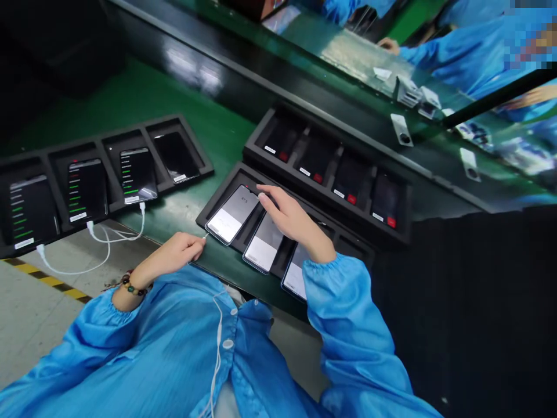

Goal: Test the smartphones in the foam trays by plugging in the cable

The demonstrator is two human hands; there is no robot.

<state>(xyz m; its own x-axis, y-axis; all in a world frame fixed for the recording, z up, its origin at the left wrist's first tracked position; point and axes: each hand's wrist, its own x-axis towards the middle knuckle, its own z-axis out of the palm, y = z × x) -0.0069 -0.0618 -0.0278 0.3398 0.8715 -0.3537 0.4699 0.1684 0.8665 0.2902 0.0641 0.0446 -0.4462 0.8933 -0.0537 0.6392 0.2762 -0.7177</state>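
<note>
My left hand (pixel 185 251) is closed in a pinch on a thin white plug (pixel 205 236), right at the lower left corner of a lit phone (pixel 230 217). How far the plug is in cannot be made out. That phone shows a grey and white screen and lies in a black foam tray (pixel 209 212). My right hand (pixel 287 216) reaches over the tray with fingers stretched out, the fingertips by the phone's top edge. Under it lies a second lit phone (pixel 263 244). A third phone (pixel 295 278) is partly covered by my right sleeve.
Another black tray (pixel 322 136) with several dark-screened phones sits behind. To the left, a tray (pixel 183 119) bears several phones, some with white cables (pixel 108 241) plugged in. A white cord (pixel 219 331) hangs down my front. Co-workers in blue sleeves (pixel 448 61) work across the bench.
</note>
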